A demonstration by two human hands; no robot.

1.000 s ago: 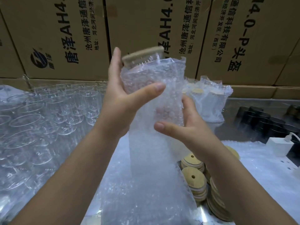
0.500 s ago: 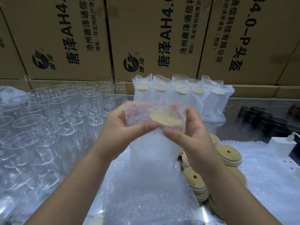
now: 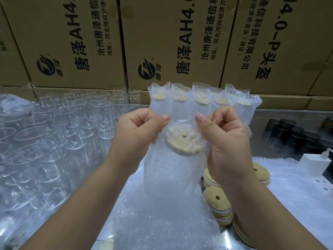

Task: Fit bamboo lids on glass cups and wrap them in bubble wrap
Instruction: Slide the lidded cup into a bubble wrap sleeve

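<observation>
Cup point(image 3: 172, 170) inside wrap point(image 3: 162, 222), upright, lid point(image 3: 185, 139) fitted.
Pinched wrap's top edge in left hand point(image 3: 142, 129) and right hand point(image 3: 228, 141), fingers curled, just above lid; judged risk: film slipping from pinch, cup sliding out, breaking among glasses point(image 3: 54, 132).

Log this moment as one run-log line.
step: wrapping | left hand: pinches bubble wrap | right hand: pinches bubble wrap | bamboo lid: inside wrap

- translucent white bubble wrap sleeve point(image 3: 171, 186): shows a regular pattern of small round bubbles.
- round pale tan bamboo lid point(image 3: 180, 146): has a dark centre hole.
- brown rectangular cardboard boxes point(image 3: 162, 42): carry black lettering and logos.
</observation>
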